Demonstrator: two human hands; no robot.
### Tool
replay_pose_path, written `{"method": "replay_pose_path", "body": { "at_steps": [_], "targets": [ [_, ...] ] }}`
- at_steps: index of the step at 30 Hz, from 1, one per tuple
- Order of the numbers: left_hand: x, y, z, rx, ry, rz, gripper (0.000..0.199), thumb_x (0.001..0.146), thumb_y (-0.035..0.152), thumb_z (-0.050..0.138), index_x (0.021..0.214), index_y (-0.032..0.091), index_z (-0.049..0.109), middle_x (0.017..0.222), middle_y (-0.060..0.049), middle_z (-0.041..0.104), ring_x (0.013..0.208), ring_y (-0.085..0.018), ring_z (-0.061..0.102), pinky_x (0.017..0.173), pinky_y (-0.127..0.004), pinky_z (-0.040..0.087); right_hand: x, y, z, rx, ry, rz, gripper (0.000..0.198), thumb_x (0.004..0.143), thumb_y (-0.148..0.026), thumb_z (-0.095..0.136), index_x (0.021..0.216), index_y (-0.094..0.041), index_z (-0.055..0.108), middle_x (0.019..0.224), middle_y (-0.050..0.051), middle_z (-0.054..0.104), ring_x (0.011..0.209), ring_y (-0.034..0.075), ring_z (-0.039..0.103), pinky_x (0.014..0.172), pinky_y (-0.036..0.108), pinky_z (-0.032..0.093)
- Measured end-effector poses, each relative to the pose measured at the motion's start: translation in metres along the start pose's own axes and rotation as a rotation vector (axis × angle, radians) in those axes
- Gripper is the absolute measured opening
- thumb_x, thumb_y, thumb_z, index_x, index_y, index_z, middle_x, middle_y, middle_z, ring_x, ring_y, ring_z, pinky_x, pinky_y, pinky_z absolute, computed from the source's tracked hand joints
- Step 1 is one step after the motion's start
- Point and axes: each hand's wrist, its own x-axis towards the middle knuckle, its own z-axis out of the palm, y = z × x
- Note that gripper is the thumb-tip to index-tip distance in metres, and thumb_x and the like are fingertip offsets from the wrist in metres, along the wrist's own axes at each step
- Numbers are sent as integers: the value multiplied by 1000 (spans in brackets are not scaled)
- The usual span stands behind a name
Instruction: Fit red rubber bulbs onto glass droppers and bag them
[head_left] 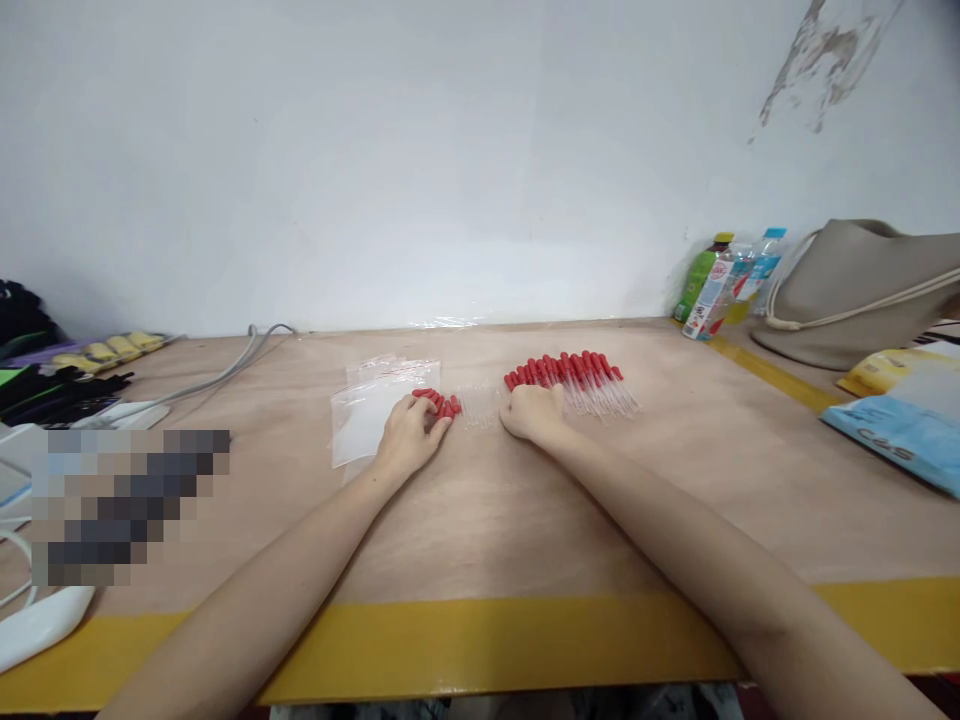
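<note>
My left hand (409,435) rests on the table with thumb and fingers apart, at the near left side of a small pile of red rubber bulbs (448,408). Its fingertips touch the bulbs. Just right of them lies a row of thin clear tubes (478,402). My right hand (531,412) is closed at the right end of those tubes, and its fingers hide whatever is in them. Behind and right of it, several droppers with red bulbs and clear stems (585,375) lie side by side. Clear zip bags (364,415) lie partly under my left hand.
Drink bottles (709,285) and a grey bag (840,290) stand at the back right. A blue and yellow packet (900,425) lies at the right. Left are a grey cable (225,372), black items (60,405) and a white device (45,625). Yellow tape (495,640) lines the front edge.
</note>
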Motion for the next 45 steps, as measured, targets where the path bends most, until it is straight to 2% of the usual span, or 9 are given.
{"method": "replay_pose_path", "body": {
  "at_steps": [4,9,13,19,21,25,29,38,45],
  "targets": [
    [0,2,-1,18,-44,-32,17,77,32,52,69,17,54,71,-5,56,67,-19,55,64,-32,43,-8,-3,0,-42,6,-49,22,77,-21,45,78,-12,64,83,16,66,76,26,60,77,41,28],
    [-2,6,-12,63,-30,-55,12,78,27,49,72,17,52,74,-7,59,70,-22,56,65,-34,43,-21,9,1,12,173,-115,23,83,-21,38,88,-9,57,83,17,64,78,26,58,77,41,29],
    [-10,17,-19,-5,-22,42,7,78,23,48,80,18,52,78,-5,61,75,-21,57,68,-33,44,-36,35,5,252,233,-307,17,86,-22,38,91,-13,52,84,9,64,76,18,57,79,34,31],
    [-25,39,-13,-236,-209,210,20,78,16,48,95,17,59,86,-5,60,75,-16,56,70,-30,46,-61,65,6,298,287,-504,26,87,-19,38,107,-18,54,93,7,61,83,17,54,76,31,32],
    [-27,42,-9,-255,-228,226,23,79,16,49,97,18,62,89,-6,60,79,-17,56,74,-31,46,-66,64,5,325,284,-520,24,87,-18,39,101,-19,58,89,6,61,81,16,55,75,31,32],
    [-26,44,-5,-270,-233,240,17,82,24,51,86,20,67,86,-5,59,79,-16,55,74,-30,45,-69,54,3,384,272,-540,19,87,-19,40,92,-17,58,88,5,62,79,15,55,76,31,30],
    [-25,49,-6,-333,-217,191,16,83,25,50,84,17,64,80,-4,59,75,-15,55,70,-28,44,-73,47,3,421,251,-576,15,85,-22,43,84,-17,57,81,2,63,70,12,53,75,31,29],
    [-26,54,-5,-555,-257,26,19,85,31,46,90,16,57,82,-3,62,73,-15,57,67,-26,44,-75,46,4,509,304,-560,15,86,-25,42,87,-17,55,74,1,60,66,12,51,73,31,30],
    [-27,53,-5,-619,-270,23,19,83,32,48,89,15,57,79,-3,62,69,-14,55,64,-25,44,-73,47,5,537,267,-607,13,85,-24,45,85,-19,57,70,-1,59,61,10,48,71,30,29]
  ]
}}
